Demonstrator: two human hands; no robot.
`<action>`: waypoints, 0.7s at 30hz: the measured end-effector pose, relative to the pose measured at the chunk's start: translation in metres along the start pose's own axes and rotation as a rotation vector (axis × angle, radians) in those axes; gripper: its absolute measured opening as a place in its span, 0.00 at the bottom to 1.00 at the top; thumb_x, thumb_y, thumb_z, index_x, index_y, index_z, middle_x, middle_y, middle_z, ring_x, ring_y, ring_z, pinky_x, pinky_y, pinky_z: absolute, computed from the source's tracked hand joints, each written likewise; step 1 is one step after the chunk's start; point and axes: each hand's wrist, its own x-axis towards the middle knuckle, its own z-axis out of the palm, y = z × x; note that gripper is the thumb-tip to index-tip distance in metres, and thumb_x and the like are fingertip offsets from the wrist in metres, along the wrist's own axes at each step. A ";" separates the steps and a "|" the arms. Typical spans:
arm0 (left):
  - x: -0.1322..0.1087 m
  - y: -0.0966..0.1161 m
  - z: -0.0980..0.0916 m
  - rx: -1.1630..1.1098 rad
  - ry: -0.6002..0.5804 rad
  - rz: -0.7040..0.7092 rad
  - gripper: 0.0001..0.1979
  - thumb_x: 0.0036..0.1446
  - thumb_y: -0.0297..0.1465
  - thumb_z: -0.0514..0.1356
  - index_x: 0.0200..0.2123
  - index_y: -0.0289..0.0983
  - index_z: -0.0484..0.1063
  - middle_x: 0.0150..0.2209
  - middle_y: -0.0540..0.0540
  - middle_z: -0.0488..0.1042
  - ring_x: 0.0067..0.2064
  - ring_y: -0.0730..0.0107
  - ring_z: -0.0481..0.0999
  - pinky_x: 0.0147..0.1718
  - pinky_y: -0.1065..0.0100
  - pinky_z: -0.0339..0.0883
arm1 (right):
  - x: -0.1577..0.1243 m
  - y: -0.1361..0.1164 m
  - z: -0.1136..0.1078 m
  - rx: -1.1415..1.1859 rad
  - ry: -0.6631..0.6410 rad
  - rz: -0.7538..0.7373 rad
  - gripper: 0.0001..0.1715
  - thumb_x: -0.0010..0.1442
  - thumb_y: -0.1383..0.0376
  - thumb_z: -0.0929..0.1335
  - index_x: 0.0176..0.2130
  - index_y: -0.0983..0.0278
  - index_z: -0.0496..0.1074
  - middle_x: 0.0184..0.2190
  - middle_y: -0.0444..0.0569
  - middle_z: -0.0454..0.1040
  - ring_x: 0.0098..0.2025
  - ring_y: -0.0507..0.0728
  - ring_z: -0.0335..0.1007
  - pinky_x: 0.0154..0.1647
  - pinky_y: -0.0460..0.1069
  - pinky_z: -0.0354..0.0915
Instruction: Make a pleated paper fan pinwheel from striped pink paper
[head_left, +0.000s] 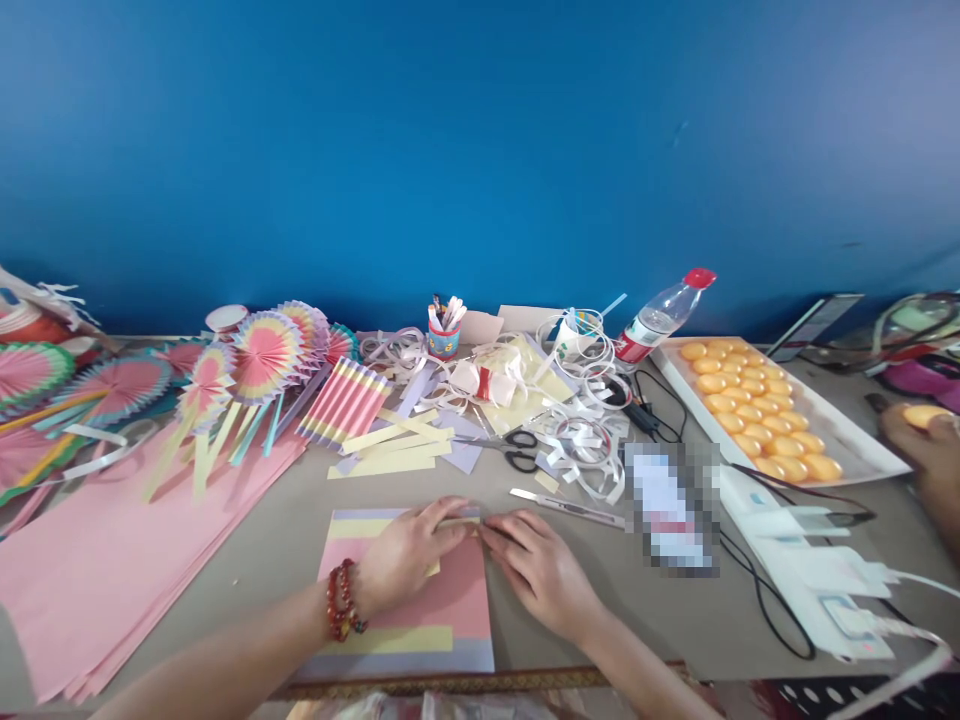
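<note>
A pink paper sheet (459, 590) with yellow and lilac bands along its near and far edges lies in front of me. My left hand (405, 560), with a beaded bracelet on the wrist, rests over its upper part. Its thumb and fingers close about a yellow paper strip (459, 521) at the far band. At the sheet's right edge, the bunched fingertips of my right hand (546, 572) meet the end of that strip; the fingers partly hide the contact. Just beyond lie a craft knife (566, 506) and black-handled scissors (520, 451).
Folded paper fans (266, 355) and pink sheets (142, 540) fill the left. Paper strips (397, 445) and a pen cup (444, 338) stand behind. Rightward are a bottle (660, 318), a tray of orange-yellow ovals (750, 410), a power strip (802, 570) and another person's hand (919, 440).
</note>
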 end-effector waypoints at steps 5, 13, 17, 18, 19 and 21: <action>0.001 0.000 0.002 0.058 -0.018 0.023 0.39 0.44 0.11 0.50 0.59 0.40 0.64 0.63 0.43 0.63 0.60 0.61 0.68 0.57 0.58 0.68 | -0.001 -0.001 0.003 -0.091 -0.022 -0.014 0.20 0.67 0.70 0.60 0.55 0.62 0.71 0.47 0.55 0.75 0.46 0.62 0.68 0.46 0.57 0.71; 0.002 0.001 0.002 0.110 -0.039 0.020 0.37 0.44 0.11 0.51 0.58 0.39 0.65 0.63 0.44 0.63 0.58 0.61 0.69 0.57 0.59 0.68 | -0.003 -0.001 0.006 -0.160 -0.025 0.012 0.19 0.66 0.70 0.62 0.54 0.61 0.72 0.47 0.55 0.75 0.46 0.62 0.69 0.45 0.56 0.71; 0.001 0.002 0.002 0.135 -0.036 0.020 0.35 0.46 0.12 0.52 0.58 0.38 0.65 0.62 0.43 0.64 0.58 0.60 0.69 0.56 0.59 0.68 | -0.003 0.000 0.007 -0.123 0.013 0.019 0.21 0.66 0.70 0.62 0.56 0.62 0.71 0.47 0.55 0.75 0.48 0.61 0.70 0.47 0.57 0.72; 0.001 0.002 0.002 0.142 -0.039 0.020 0.35 0.46 0.12 0.52 0.58 0.38 0.65 0.62 0.43 0.64 0.58 0.60 0.69 0.56 0.59 0.68 | -0.003 0.001 0.007 -0.111 0.023 0.021 0.21 0.66 0.71 0.62 0.56 0.62 0.71 0.47 0.55 0.75 0.48 0.61 0.70 0.48 0.57 0.72; 0.001 0.002 0.002 0.146 -0.042 0.019 0.34 0.47 0.12 0.52 0.57 0.38 0.65 0.62 0.42 0.64 0.58 0.60 0.69 0.56 0.59 0.69 | -0.003 0.001 0.007 -0.101 0.029 0.022 0.21 0.66 0.71 0.61 0.57 0.62 0.70 0.48 0.55 0.75 0.48 0.61 0.71 0.49 0.57 0.72; 0.001 0.002 0.002 0.147 -0.047 0.020 0.32 0.48 0.12 0.53 0.57 0.38 0.66 0.61 0.42 0.65 0.57 0.60 0.69 0.55 0.59 0.69 | -0.003 0.002 0.008 -0.093 0.032 0.019 0.22 0.67 0.72 0.60 0.58 0.62 0.69 0.49 0.55 0.75 0.49 0.60 0.71 0.50 0.57 0.72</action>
